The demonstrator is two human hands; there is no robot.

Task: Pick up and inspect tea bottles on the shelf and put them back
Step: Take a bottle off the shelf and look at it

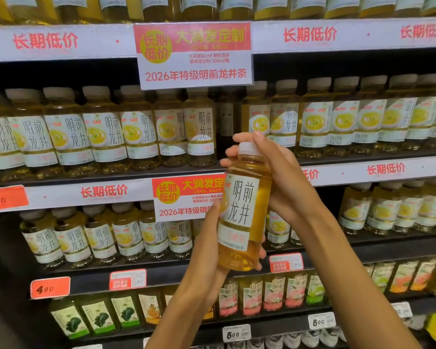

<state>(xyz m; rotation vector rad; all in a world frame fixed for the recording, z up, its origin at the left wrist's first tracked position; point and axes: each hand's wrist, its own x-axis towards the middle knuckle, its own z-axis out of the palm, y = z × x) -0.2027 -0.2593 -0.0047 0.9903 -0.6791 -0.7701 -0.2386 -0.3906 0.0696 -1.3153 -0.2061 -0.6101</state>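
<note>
head view, both hands gripping tea bottle (pixel 244 210) labelled 明前龙井, left hand (pixel 209 250), right hand (pixel 275 172)

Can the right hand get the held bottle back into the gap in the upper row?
Probably yes. The right hand grips the bottle near its cap, just below the gap, and nothing blocks the way. The left hand also holds its base.

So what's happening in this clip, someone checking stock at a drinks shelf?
A person stands at a shop shelf packed with rows of tea bottles and holds one tea bottle up in front of it. The left hand grips its lower part, the right hand wraps its cap and neck. A gap in the row behind suggests where it came from. It is not yet back.
</note>
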